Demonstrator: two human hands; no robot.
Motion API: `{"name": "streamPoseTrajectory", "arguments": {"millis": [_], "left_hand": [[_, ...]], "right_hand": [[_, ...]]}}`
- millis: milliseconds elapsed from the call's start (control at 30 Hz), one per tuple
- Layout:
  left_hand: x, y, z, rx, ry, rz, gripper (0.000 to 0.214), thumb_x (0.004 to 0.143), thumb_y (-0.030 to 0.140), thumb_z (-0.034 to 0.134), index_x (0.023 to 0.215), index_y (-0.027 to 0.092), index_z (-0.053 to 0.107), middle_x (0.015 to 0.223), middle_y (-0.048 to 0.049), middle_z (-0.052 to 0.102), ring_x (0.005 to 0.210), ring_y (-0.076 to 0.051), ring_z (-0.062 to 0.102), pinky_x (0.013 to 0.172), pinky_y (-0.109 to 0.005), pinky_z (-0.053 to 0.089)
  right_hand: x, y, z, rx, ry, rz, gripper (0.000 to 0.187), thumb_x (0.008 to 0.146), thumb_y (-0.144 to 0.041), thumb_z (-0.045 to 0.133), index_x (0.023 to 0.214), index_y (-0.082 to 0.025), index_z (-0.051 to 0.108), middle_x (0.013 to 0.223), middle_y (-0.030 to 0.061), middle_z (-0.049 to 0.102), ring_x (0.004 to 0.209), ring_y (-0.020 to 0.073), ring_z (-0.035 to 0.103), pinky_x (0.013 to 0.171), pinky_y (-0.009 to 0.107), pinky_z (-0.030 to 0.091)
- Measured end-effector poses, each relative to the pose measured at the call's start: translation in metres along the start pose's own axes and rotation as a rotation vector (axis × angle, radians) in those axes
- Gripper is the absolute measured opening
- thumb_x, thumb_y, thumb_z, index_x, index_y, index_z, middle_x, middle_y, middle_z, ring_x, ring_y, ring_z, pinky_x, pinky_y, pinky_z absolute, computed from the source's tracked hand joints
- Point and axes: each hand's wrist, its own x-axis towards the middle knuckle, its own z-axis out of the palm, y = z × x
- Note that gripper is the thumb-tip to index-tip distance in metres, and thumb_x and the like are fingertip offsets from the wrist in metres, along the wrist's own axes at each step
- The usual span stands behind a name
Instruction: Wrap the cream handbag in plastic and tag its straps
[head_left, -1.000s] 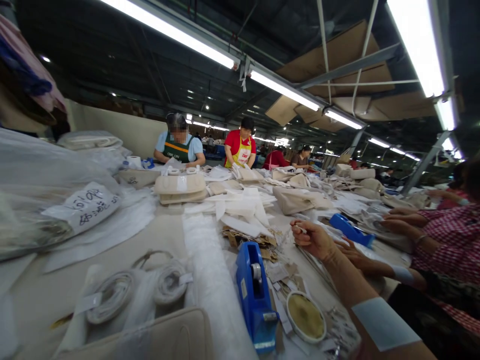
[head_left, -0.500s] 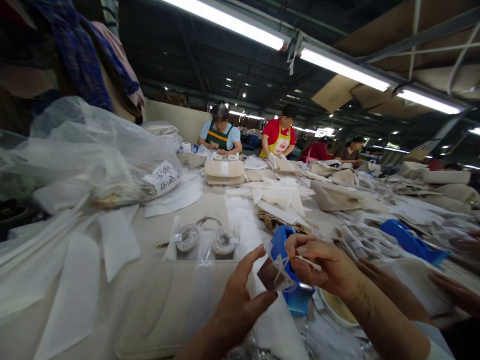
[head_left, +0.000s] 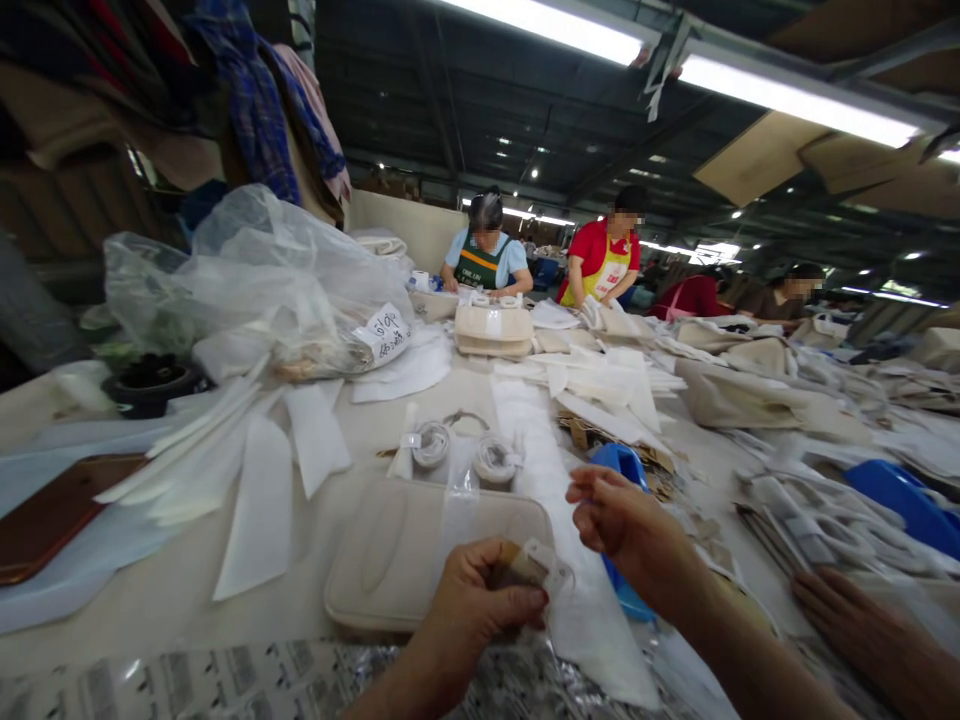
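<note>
Pinched between the thumb and fingers of my left hand is a small pale hang tag, partly see-through at its edge. The hand is above the near right part of a beige bag, which lies flat with a strip of clear tape across it. Wrapped strap coils stand at the bag's far edge. To the right, my right hand is raised over white padding and a blue tape dispenser, its fingers loosely bent and apart. I see nothing held in it.
A co-worker's hand rests at the right near wrapped straps and a second blue dispenser. White foam pieces, a phone and a stuffed plastic bag lie left. A printed plastic sheet covers the near edge.
My left hand, open before, has closed on the tag. My right hand has let go of the tag's cord and opened. The view has turned left, so things appear further right.
</note>
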Motion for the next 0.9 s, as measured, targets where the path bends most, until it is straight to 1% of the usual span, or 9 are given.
{"name": "streamPoseTrajectory", "arguments": {"millis": [33,133,200,333,400,500,700,767,900], "left_hand": [[-0.001,-0.001,-0.001,0.000,0.009,0.006,0.031,0.049,0.031,0.083,0.068,0.012,0.067,0.056,-0.0015,0.062,0.048,-0.010,0.052,0.048,-0.020,0.037],[-0.002,-0.004,-0.004,-0.004,0.000,0.045,0.031,0.051,0.031,0.082,0.072,0.013,0.067,0.057,-0.0008,0.062,0.047,-0.009,0.049,0.048,-0.020,0.035],[-0.002,-0.008,-0.005,0.004,-0.031,0.089,0.033,0.054,0.029,0.080,0.082,0.014,0.069,0.062,-0.0011,0.064,0.050,-0.009,0.048,0.049,-0.020,0.035],[-0.001,-0.013,-0.006,0.047,-0.084,0.153,0.049,0.058,0.020,0.075,0.106,0.020,0.067,0.071,0.0001,0.067,0.060,-0.011,0.051,0.056,-0.020,0.037],[-0.001,-0.015,-0.007,0.062,-0.083,0.155,0.053,0.056,0.017,0.074,0.108,0.020,0.066,0.071,0.0010,0.066,0.060,-0.011,0.050,0.056,-0.020,0.036],[-0.002,-0.018,-0.010,0.039,-0.062,0.128,0.055,0.053,0.017,0.076,0.108,0.020,0.067,0.068,0.0020,0.063,0.056,-0.009,0.046,0.053,-0.019,0.033],[-0.007,-0.023,-0.018,-0.048,-0.052,0.059,0.058,0.050,0.021,0.082,0.107,0.019,0.067,0.057,0.0038,0.058,0.048,-0.008,0.045,0.046,-0.018,0.034],[-0.009,-0.026,-0.020,-0.057,-0.045,0.025,0.060,0.050,0.021,0.083,0.107,0.020,0.066,0.059,0.0032,0.060,0.048,-0.008,0.048,0.045,-0.017,0.033],[-0.011,-0.027,-0.021,-0.046,-0.052,0.013,0.057,0.051,0.023,0.083,0.106,0.018,0.066,0.063,0.0014,0.063,0.050,-0.008,0.051,0.045,-0.016,0.035]], "right_hand": [[-0.005,0.007,-0.001,-0.096,-0.011,-0.006,0.030,0.065,-0.045,0.071,0.077,-0.018,0.065,0.068,0.0005,0.060,0.052,0.0083,0.046,0.047,0.021,0.032],[-0.019,0.028,-0.001,-0.335,-0.130,0.069,0.049,0.078,-0.061,0.053,0.068,-0.014,0.064,0.060,0.0023,0.055,0.055,0.0108,0.044,0.052,0.024,0.032],[-0.025,0.036,0.002,-0.369,-0.210,0.112,0.056,0.082,-0.063,0.043,0.066,-0.014,0.064,0.060,0.0033,0.056,0.056,0.0112,0.043,0.054,0.025,0.031],[-0.027,0.040,0.009,-0.277,-0.215,0.107,0.040,0.076,-0.052,0.059,0.071,-0.014,0.066,0.062,0.0007,0.056,0.058,0.0103,0.041,0.057,0.025,0.031],[-0.025,0.040,0.012,-0.216,-0.178,0.144,0.031,0.066,-0.043,0.071,0.070,-0.013,0.067,0.062,0.0009,0.058,0.059,0.0106,0.044,0.060,0.025,0.033],[-0.021,0.038,0.014,-0.076,-0.130,0.191,0.025,0.058,-0.033,0.078,0.069,-0.013,0.068,0.066,0.0019,0.062,0.061,0.0113,0.049,0.062,0.026,0.035],[-0.016,0.025,0.005,0.228,-0.131,0.213,0.020,0.064,-0.030,0.076,0.067,-0.017,0.061,0.066,-0.0003,0.059,0.065,0.0115,0.053,0.067,0.026,0.041],[-0.014,0.018,0.001,0.320,-0.116,0.199,0.021,0.065,-0.028,0.076,0.066,-0.017,0.058,0.060,-0.0032,0.052,0.058,0.0088,0.049,0.063,0.024,0.041],[-0.012,0.006,-0.004,0.359,-0.110,0.165,0.024,0.067,-0.024,0.074,0.058,-0.016,0.052,0.048,-0.0081,0.031,0.044,0.0042,0.028,0.048,0.019,0.033]]}}
